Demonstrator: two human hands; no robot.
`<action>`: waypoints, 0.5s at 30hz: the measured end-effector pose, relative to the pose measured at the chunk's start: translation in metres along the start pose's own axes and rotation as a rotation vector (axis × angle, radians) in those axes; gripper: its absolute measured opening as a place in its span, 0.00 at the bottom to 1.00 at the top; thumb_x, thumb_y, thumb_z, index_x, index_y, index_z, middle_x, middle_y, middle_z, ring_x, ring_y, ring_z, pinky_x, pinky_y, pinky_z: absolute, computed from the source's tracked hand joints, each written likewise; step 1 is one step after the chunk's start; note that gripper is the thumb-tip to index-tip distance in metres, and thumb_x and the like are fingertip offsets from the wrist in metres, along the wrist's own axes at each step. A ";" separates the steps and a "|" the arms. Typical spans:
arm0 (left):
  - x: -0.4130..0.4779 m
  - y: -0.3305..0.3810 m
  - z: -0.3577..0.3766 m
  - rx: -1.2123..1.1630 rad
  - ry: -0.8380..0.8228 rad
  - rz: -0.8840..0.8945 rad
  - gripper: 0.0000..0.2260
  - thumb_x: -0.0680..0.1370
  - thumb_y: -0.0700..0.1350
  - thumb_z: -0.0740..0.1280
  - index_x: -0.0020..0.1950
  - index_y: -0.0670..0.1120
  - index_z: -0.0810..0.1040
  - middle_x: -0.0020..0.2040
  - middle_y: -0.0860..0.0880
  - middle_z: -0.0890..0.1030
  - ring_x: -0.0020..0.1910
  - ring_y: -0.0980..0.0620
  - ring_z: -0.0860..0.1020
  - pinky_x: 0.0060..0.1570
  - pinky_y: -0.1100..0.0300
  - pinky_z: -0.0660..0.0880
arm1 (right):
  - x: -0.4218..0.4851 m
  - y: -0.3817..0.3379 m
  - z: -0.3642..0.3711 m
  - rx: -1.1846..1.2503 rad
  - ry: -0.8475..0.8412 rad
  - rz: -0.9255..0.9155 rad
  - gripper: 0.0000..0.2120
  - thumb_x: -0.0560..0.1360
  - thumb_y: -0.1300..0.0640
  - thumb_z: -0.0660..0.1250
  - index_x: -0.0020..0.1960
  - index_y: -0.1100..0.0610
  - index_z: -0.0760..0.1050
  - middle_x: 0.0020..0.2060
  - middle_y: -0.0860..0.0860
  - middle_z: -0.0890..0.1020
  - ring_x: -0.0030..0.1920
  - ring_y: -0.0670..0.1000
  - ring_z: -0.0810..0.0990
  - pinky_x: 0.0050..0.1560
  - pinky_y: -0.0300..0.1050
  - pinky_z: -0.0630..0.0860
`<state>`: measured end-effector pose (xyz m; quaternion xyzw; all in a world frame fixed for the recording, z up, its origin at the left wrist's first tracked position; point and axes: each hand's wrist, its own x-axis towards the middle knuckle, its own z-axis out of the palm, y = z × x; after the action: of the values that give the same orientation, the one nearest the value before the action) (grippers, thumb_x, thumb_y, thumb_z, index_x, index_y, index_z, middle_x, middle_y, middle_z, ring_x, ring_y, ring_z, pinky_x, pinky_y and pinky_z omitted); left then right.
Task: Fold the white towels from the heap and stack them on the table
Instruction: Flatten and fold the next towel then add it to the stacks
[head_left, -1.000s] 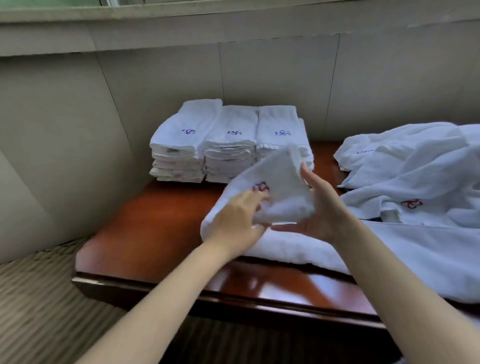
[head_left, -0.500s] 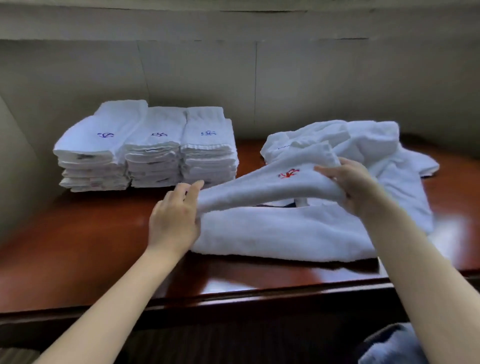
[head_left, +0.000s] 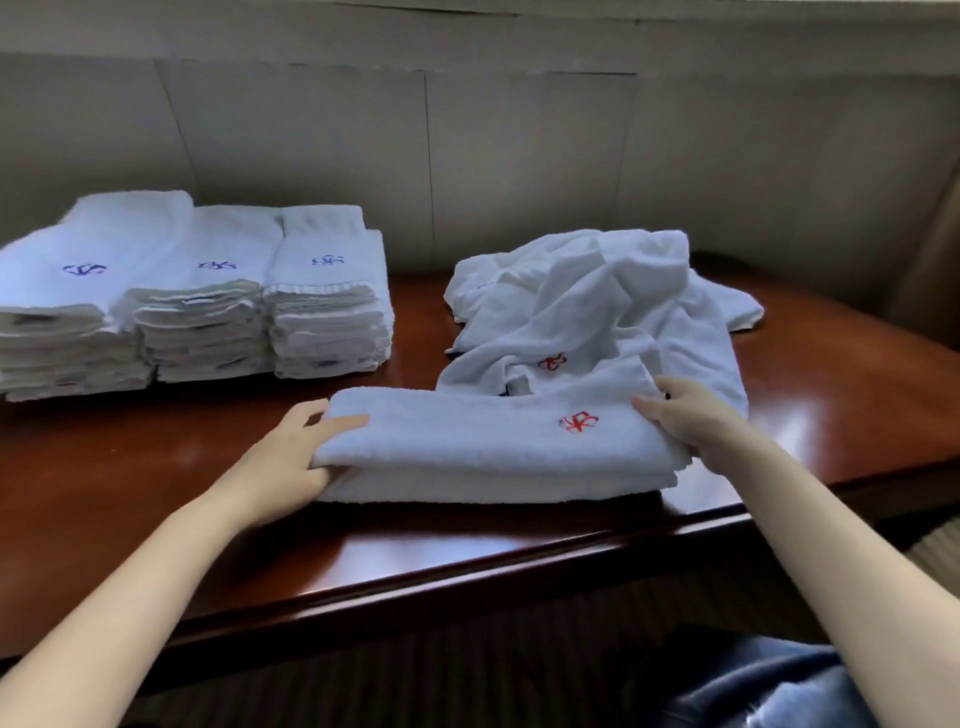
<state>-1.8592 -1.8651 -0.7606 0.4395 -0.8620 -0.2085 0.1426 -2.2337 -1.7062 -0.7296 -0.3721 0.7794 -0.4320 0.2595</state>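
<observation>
A white towel with a red emblem (head_left: 483, 447) lies folded into a long strip on the dark wooden table (head_left: 156, 467), near its front edge. My left hand (head_left: 291, 457) grips the strip's left end, thumb on top and fingers under the upper layer. At the right end my right hand (head_left: 696, 421) holds the towel the same way. Behind the strip sits the heap of loose white towels (head_left: 597, 306). Three stacks of folded white towels with blue emblems (head_left: 192, 296) stand side by side at the back left.
A pale panelled wall (head_left: 519, 156) rises right behind the table. The table's front edge (head_left: 415, 587) runs across below my forearms. Striped carpet and a dark blue cloth (head_left: 769, 691) show at the bottom right.
The raised half of the towel has come down onto the lower half, so it now lies flat as a folded strip. Both hands have moved to its ends. The view has shifted right.
</observation>
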 end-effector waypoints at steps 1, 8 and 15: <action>-0.002 0.001 0.000 0.012 0.013 -0.008 0.29 0.75 0.39 0.64 0.69 0.66 0.67 0.76 0.53 0.58 0.72 0.47 0.64 0.67 0.56 0.63 | 0.001 -0.003 0.000 0.020 0.047 -0.073 0.04 0.79 0.58 0.62 0.47 0.52 0.75 0.44 0.51 0.80 0.42 0.48 0.79 0.36 0.41 0.75; -0.004 0.004 0.000 -0.230 0.042 -0.008 0.32 0.74 0.28 0.54 0.67 0.61 0.69 0.72 0.48 0.63 0.73 0.52 0.61 0.67 0.67 0.55 | 0.001 0.006 0.021 -0.153 -0.050 -0.086 0.06 0.78 0.58 0.63 0.55 0.56 0.72 0.48 0.53 0.79 0.52 0.56 0.78 0.47 0.46 0.75; -0.013 -0.007 -0.009 -0.783 -0.075 -0.089 0.33 0.75 0.25 0.50 0.64 0.58 0.76 0.60 0.58 0.80 0.60 0.61 0.77 0.56 0.64 0.73 | -0.006 -0.004 0.025 -0.177 -0.138 -0.018 0.04 0.76 0.56 0.63 0.48 0.53 0.76 0.43 0.52 0.82 0.43 0.54 0.83 0.37 0.48 0.80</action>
<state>-1.8432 -1.8597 -0.7570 0.3808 -0.7021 -0.5432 0.2588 -2.2109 -1.7148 -0.7377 -0.4293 0.7916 -0.3370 0.2748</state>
